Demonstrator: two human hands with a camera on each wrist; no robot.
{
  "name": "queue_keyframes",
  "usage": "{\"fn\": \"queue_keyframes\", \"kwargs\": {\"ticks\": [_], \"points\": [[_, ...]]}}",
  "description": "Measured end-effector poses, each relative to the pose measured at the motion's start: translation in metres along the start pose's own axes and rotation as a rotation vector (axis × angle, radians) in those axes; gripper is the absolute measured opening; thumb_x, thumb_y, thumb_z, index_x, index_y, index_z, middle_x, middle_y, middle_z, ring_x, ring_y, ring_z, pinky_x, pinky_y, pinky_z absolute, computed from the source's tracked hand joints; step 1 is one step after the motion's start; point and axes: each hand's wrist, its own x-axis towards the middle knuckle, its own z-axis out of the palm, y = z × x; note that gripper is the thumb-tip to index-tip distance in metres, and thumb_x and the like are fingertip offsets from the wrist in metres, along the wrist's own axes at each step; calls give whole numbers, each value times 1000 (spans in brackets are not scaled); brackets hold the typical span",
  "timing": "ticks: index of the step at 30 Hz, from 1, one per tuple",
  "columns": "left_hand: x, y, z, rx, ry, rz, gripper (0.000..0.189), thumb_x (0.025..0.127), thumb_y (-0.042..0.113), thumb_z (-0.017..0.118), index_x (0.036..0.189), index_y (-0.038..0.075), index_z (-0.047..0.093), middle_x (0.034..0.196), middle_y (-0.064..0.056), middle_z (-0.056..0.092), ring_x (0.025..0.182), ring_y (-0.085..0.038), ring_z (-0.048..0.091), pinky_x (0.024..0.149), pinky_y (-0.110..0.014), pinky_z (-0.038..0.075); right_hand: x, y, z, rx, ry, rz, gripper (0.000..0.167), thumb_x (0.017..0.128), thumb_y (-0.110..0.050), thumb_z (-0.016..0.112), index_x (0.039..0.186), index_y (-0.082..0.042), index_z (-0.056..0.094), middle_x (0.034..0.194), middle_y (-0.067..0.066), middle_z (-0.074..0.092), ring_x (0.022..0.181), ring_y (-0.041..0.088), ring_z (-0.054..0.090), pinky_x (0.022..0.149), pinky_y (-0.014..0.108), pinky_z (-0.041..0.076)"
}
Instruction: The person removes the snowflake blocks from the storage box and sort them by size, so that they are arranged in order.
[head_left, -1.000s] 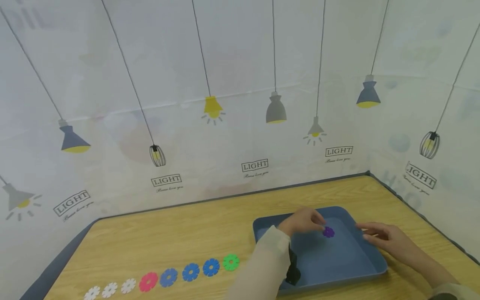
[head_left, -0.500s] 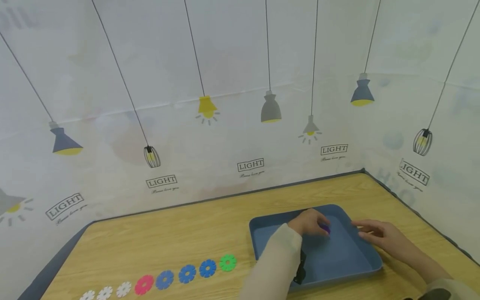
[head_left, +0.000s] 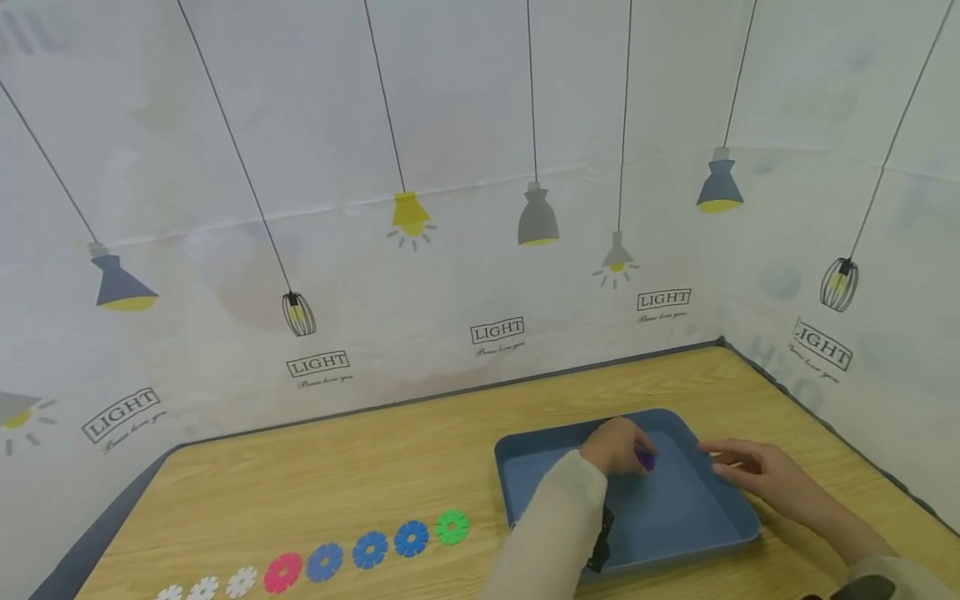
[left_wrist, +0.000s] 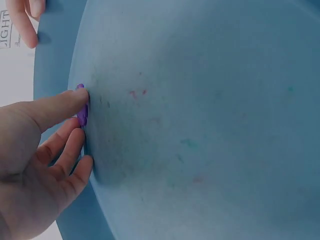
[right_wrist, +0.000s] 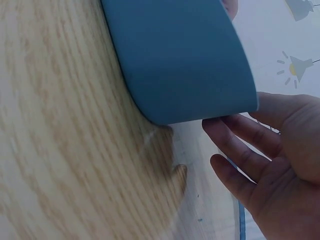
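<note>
In the head view my left hand (head_left: 617, 446) reaches into the blue tray (head_left: 660, 518). It pinches a purple flower-shaped disc (left_wrist: 82, 119) between thumb and fingers, low over the tray floor; the left wrist view shows the disc edge-on, partly covered by the thumb. At the tray's right side is my right hand (head_left: 765, 473), its fingers loosely spread and touching the rim and outer wall. From the right wrist camera, its thumb tip (right_wrist: 267, 102) is partly hidden behind the rim.
Left of the tray, a row of notched discs lies on the wooden table (head_left: 375, 467): a green disc (head_left: 452, 527), several blue discs (head_left: 370, 550), a pink disc (head_left: 282, 572) and white discs (head_left: 242, 582). A lamp-printed wall covering (head_left: 420, 292) borders the table.
The purple disc lay flat on the tray floor beside my left fingers; now my left hand has closed on it and tilted it. My right hand stays at the rim. The view has shifted slightly.
</note>
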Motion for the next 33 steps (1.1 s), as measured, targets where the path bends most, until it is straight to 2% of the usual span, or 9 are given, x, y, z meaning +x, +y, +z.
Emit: {"fn": "queue_keyframes", "kwargs": {"ticks": [5, 15, 20, 24, 28, 33], "points": [[-5, 0, -5, -31, -5, -18, 33, 74, 9, 76, 105, 19, 70, 101, 11, 66, 94, 0, 57, 78, -12, 42, 0, 0, 1, -7, 9, -6, 32, 93, -5, 52, 119, 13, 50, 112, -27, 51, 91, -3, 55, 67, 26, 51], [-7, -2, -6, -50, -21, -105, 30, 68, 14, 81, 96, 19, 72, 91, 11, 66, 81, -2, 57, 71, -15, 44, 1, 2, 0, 4, 10, -11, 32, 92, -2, 52, 119, 14, 50, 112, -28, 50, 89, 0, 58, 67, 25, 51], [-11, -5, -12, -59, -30, -71, 27, 67, 11, 82, 91, 17, 71, 86, 10, 63, 78, -2, 55, 67, -14, 43, 1, 4, 0, 7, 6, -19, 31, 92, -2, 52, 119, 15, 50, 112, -29, 50, 90, -1, 58, 67, 25, 51], [-17, -12, -20, -87, -28, 13, 21, 69, 6, 80, 86, 14, 71, 81, 9, 61, 74, -2, 54, 64, -14, 43, 1, 4, 0, 17, 3, -20, 31, 92, -2, 52, 119, 14, 50, 112, -28, 50, 91, -2, 57, 67, 25, 51], [-28, -26, -31, -140, -8, 100, 15, 72, 4, 77, 83, 13, 72, 76, 10, 61, 69, 0, 53, 62, -14, 43, 0, 4, 0, 24, -7, -5, 32, 93, -4, 52, 120, 12, 50, 112, -28, 50, 91, -2, 56, 67, 26, 51], [-49, -49, -49, -284, 42, 175, 12, 74, 1, 74, 82, 9, 71, 75, 8, 63, 68, 0, 55, 63, -15, 45, -1, 3, 0, 29, -18, 4, 33, 94, -6, 50, 121, 14, 49, 112, -29, 49, 91, -1, 57, 67, 27, 51]]}}
